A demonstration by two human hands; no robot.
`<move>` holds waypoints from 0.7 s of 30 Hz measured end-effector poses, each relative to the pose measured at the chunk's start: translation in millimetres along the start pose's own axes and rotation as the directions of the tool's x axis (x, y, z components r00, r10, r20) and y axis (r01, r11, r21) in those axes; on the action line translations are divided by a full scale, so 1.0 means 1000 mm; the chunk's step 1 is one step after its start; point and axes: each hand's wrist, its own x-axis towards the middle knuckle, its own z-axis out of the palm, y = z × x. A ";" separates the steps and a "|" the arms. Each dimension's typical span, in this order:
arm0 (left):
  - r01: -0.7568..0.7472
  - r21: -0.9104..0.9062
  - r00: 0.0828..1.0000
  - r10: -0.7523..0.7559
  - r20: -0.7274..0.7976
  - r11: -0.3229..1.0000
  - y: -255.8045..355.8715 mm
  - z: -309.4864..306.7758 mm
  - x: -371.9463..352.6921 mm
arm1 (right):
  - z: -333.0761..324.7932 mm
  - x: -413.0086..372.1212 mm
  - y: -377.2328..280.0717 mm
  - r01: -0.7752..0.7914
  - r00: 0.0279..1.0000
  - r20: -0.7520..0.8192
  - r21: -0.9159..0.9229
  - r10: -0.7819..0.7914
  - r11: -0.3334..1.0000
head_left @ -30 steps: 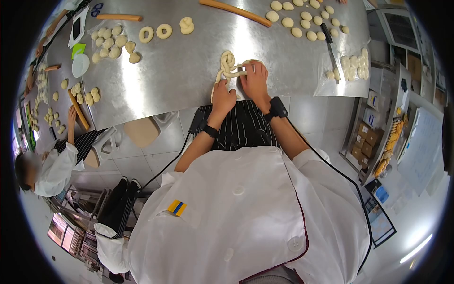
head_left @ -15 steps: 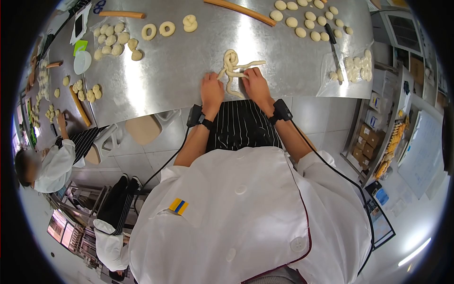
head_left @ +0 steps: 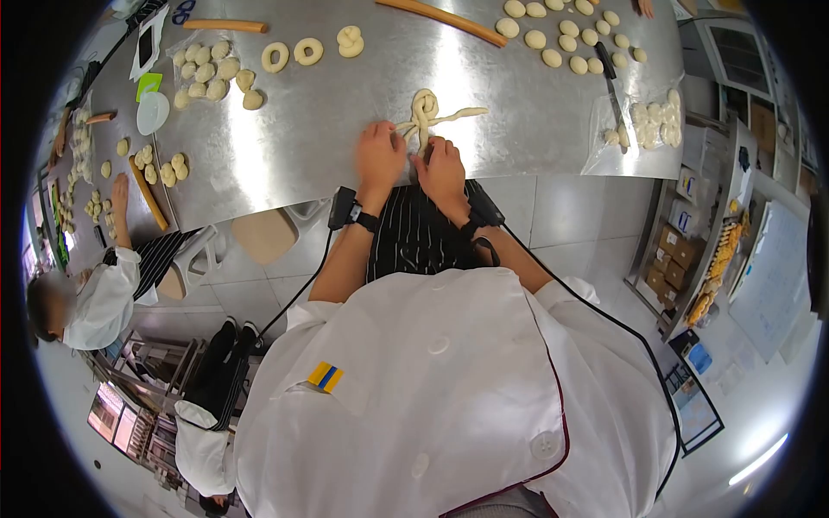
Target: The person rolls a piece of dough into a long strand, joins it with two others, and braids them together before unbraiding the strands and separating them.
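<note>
A braided dough piece (head_left: 424, 108) lies on the metal table, with a loop at its top and one strand stretched out to the right. My left hand (head_left: 380, 160) is at its left side, fingers curled around the end of a left strand. Lower down, my right hand (head_left: 442, 171) is closed at the bottom strand, whose end its fingers cover. The two hands are close together near the table's front edge.
On the metal table (head_left: 328, 104) are dough rings (head_left: 308, 52), a knotted piece (head_left: 350, 41), dough balls (head_left: 552, 58), a rolling pin (head_left: 440, 22), a knife (head_left: 610, 82) and a bowl (head_left: 152, 112). A co-worker (head_left: 104, 302) is at the left.
My right hand has moved left and down from the right-hand strand to the bottom one. My left hand has shifted slightly left. A co-worker's hand now shows at the top right.
</note>
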 end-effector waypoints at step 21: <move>0.756 -0.652 0.653 -0.137 0.745 0.058 -0.039 -0.022 0.090 | -0.038 0.077 -0.080 0.112 0.982 0.091 0.411 -0.164 0.905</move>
